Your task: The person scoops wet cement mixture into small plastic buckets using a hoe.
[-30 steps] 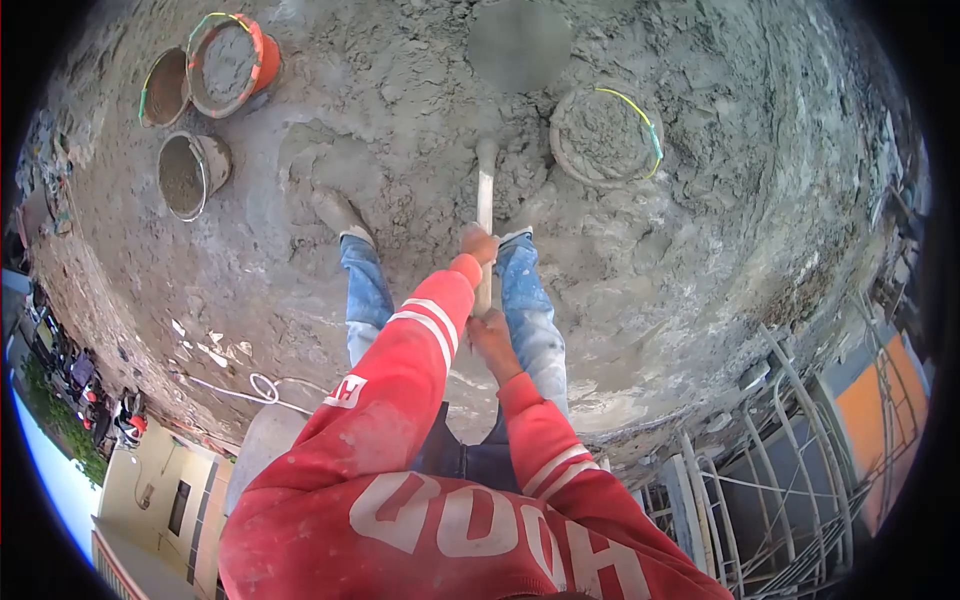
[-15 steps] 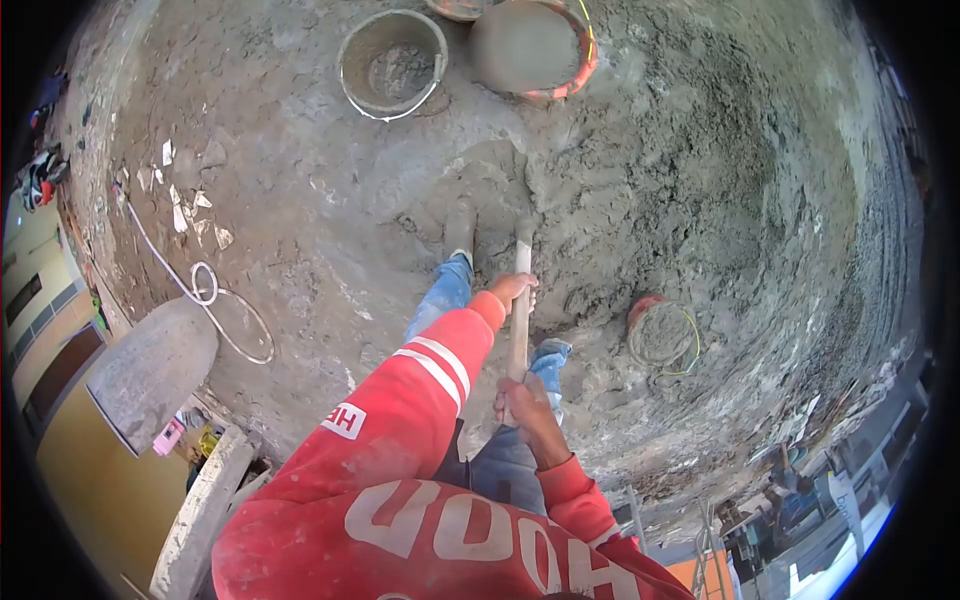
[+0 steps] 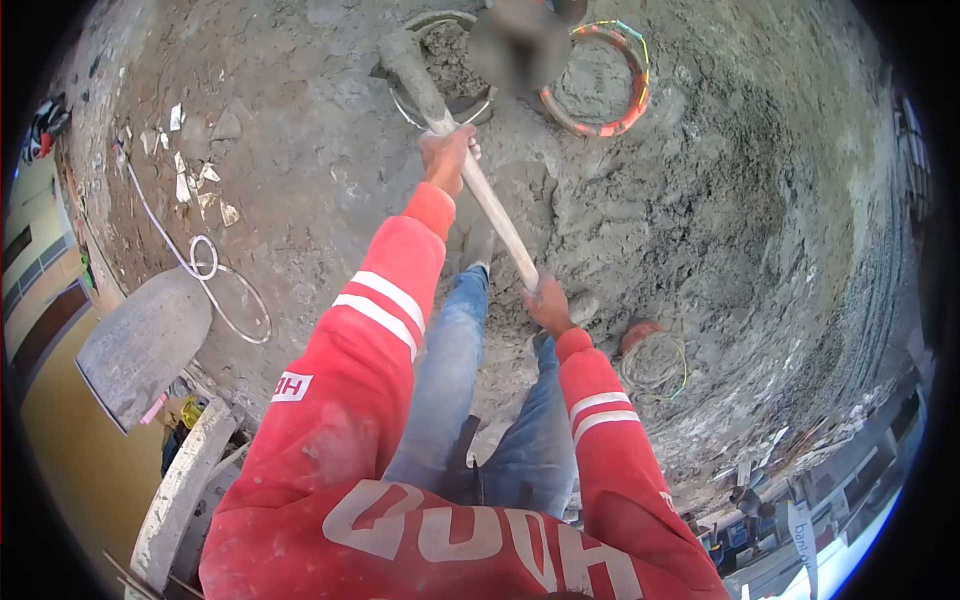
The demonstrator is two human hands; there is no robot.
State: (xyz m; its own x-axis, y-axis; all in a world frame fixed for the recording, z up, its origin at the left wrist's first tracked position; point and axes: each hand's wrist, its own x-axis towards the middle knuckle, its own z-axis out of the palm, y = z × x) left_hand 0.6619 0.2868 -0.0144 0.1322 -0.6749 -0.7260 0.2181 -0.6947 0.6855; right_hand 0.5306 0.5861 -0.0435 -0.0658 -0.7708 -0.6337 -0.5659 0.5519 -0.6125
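A long pale wooden shovel handle [image 3: 505, 225] runs diagonally through both my hands. My left hand [image 3: 448, 158] is wrapped round its far part, just behind the mortar-coated end. Lower down, my right hand [image 3: 548, 305] grips the near end. The shovel's coated head [image 3: 412, 75] is over the left side of a bucket [image 3: 440, 17], its blade shape hidden by mortar. Grey mortar [image 3: 447, 55] shows inside that bucket. To its right stands an orange-red bucket [image 3: 637, 95], filled with grey mortar.
Wet mortar [image 3: 680, 210] spreads over the ground to the right. A smaller mortar-filled bucket [image 3: 640, 333] sits near my right leg. A wheelbarrow [image 3: 150, 340] and a white hose [image 3: 165, 232] lie left. A blurred dark shape [image 3: 520, 45] overlaps the space between the far buckets.
Both hands have swung the shovel forward and left, lifting its head from the mortar on the ground to the bucket. The far buckets appear shifted right; more mortar shows in the left one.
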